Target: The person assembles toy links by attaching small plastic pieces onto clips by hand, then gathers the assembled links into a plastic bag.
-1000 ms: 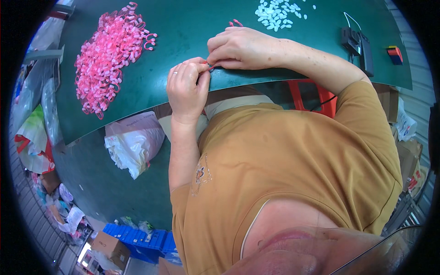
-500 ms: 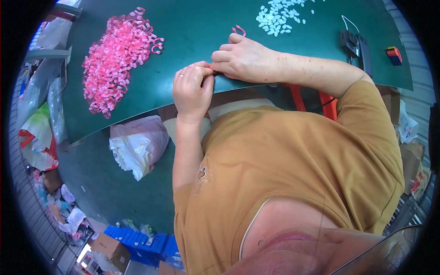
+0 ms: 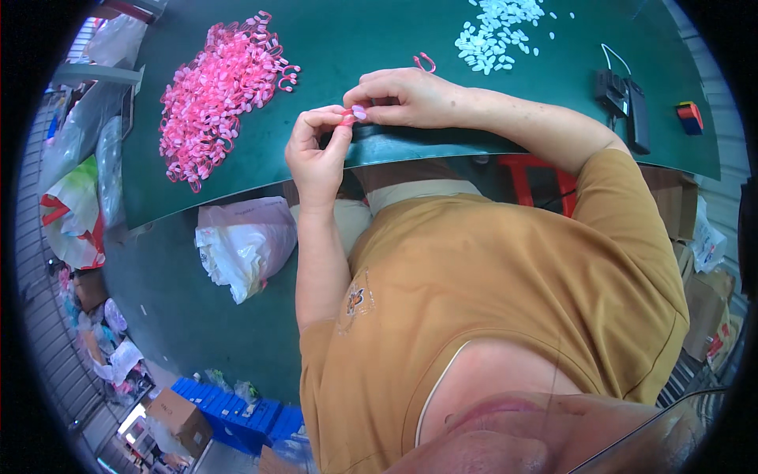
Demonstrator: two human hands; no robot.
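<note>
At the near edge of the green worktop (image 3: 379, 47), both hands are pinched together over 1 tiny piece. The left hand (image 3: 316, 150) is curled nearly shut, thumb and forefinger nipping a pink clip (image 3: 347, 120). The right hand (image 3: 407, 99) meets it from the other side, fingers closed down on a pale tip (image 3: 359, 111) that sits right against the clip's end. The 2 parts are touching; whether the tip is fully seated I cannot tell, it is too small.

What has changed over the last second: the hands have stayed locked fingertip to fingertip, and the right forearm lies across the worktop edge as before. The left fingers look a shade more arched now, and the pale tip shows between the fingertips where earlier only a speck of pink was visible. My read is that the piece is being pressed on right now rather than freshly picked or set down, so this clip is not finished yet.

Moving outward: just beyond the right knuckles lies 1 loose pink hook (image 3: 424, 62), alone on the green. Well off to the left sprawls the pink pile (image 3: 217, 91), a big heap of the same clips. Far ahead of the right hand is the white pile (image 3: 497, 31) of small pale bits. Further right sit a black device (image 3: 624, 107) with a cable, and a small orange block (image 3: 689, 117).
</note>
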